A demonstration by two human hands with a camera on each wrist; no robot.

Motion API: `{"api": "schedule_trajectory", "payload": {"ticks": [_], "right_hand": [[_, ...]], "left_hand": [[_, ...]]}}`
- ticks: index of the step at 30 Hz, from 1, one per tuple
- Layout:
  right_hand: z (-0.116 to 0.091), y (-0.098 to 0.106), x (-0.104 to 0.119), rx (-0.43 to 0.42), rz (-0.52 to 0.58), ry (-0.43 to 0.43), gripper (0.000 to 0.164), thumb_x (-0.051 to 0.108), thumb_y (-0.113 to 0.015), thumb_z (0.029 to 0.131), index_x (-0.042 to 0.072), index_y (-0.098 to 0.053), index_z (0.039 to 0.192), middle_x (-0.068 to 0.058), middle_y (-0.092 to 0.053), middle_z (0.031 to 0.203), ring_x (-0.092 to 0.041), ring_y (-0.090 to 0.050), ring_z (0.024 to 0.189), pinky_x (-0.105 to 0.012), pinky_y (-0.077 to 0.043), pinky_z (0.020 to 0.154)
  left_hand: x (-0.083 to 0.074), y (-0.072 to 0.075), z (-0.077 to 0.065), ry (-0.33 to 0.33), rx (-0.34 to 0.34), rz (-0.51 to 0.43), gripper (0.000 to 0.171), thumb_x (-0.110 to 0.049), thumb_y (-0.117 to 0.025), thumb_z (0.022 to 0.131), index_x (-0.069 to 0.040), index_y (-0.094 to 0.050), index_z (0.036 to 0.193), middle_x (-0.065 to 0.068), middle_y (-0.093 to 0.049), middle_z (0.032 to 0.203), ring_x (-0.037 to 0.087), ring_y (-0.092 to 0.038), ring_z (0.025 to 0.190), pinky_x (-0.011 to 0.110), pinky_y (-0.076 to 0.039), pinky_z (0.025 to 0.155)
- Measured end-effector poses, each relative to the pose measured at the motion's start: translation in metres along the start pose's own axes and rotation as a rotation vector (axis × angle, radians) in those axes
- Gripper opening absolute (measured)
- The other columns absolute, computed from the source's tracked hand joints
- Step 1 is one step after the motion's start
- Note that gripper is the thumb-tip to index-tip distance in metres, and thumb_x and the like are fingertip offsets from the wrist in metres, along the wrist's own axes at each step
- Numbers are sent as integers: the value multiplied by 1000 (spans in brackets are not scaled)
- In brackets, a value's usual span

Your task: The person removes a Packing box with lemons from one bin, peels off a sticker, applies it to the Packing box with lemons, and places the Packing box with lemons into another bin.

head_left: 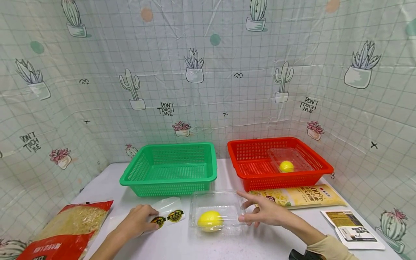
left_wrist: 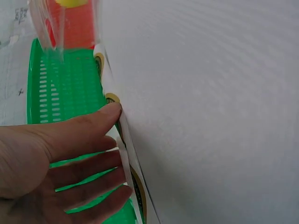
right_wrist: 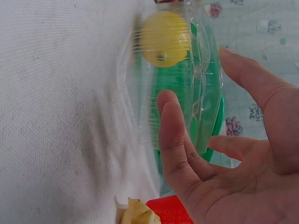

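Observation:
A clear plastic clamshell box (head_left: 217,204) stands on the table with a lemon (head_left: 210,220) inside. My right hand (head_left: 264,209) is at the box's right side, its fingers spread and fairly straight; in the right wrist view the fingertips (right_wrist: 172,126) lie close beside the clear wall. To the left of the box is a strip of sticker labels (head_left: 176,216), white with round black-and-gold seals. My left hand (head_left: 138,221) pinches its near end between thumb and fingers. In the left wrist view the thumb (left_wrist: 110,112) lies against one seal, with the other fingers along the strip's edge.
Behind the box stand a green basket (head_left: 172,189) and a red basket (head_left: 286,181), which holds another clear box (head_left: 294,155) with a lemon (head_left: 286,166). A yellow pasta pack (head_left: 308,196) and a small pouch (head_left: 352,230) lie right; a red-and-clear bag (head_left: 73,224) lies left.

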State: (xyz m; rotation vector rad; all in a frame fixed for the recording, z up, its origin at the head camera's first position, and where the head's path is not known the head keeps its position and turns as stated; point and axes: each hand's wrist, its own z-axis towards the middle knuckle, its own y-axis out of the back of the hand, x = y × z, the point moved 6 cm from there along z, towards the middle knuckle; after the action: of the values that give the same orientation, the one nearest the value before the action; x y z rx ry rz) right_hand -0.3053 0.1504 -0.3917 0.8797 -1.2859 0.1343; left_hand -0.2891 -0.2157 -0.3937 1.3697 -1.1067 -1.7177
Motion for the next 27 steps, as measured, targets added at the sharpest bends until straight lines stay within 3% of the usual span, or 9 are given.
{"api": "schedule_trajectory", "payload": {"ticks": [8, 15, 18, 22, 27], "right_hand": [[-1, 1, 1, 1, -8, -2, 85, 25, -75, 87, 2, -27, 154, -36, -54, 127, -30, -70, 74, -34, -57, 57], [-1, 0, 1, 1, -18, -5, 85, 26, -75, 88, 3, -27, 154, -36, -54, 126, -29, -70, 74, -34, -58, 57], [-1, 0, 0, 1, -20, -6, 85, 26, -75, 87, 3, -27, 154, -35, -54, 126, -29, -70, 74, -34, -58, 57], [-1, 0, 1, 5, -14, 2, 85, 26, -74, 88, 3, -27, 154, -36, -54, 126, -29, -71, 74, -33, -58, 57], [-1, 0, 2, 2, -11, -1, 85, 25, -74, 88, 2, -26, 154, -35, -55, 126, -28, -70, 73, -32, -57, 57]], "left_hand": [[-7, -3, -2, -211, 34, 42, 23, -12, -83, 74, -1, -77, 94, 6, -72, 93, 29, -67, 89, 47, -54, 80], [-8, 1, 2, -84, 39, 38, 35, -11, -87, 69, 1, -75, 100, 5, -73, 93, 24, -66, 91, 45, -54, 79], [-8, 0, 1, -91, 35, 50, 34, -13, -87, 69, -1, -75, 99, 0, -70, 88, 15, -59, 83, 36, -50, 71], [-9, -2, 0, -135, 54, 43, 20, -13, -84, 73, -6, -74, 88, -5, -62, 76, 8, -43, 69, 26, -38, 60], [-9, -3, 0, -153, 66, 39, 16, -12, -83, 74, -7, -74, 87, -4, -65, 76, 8, -44, 69, 26, -39, 60]]}}
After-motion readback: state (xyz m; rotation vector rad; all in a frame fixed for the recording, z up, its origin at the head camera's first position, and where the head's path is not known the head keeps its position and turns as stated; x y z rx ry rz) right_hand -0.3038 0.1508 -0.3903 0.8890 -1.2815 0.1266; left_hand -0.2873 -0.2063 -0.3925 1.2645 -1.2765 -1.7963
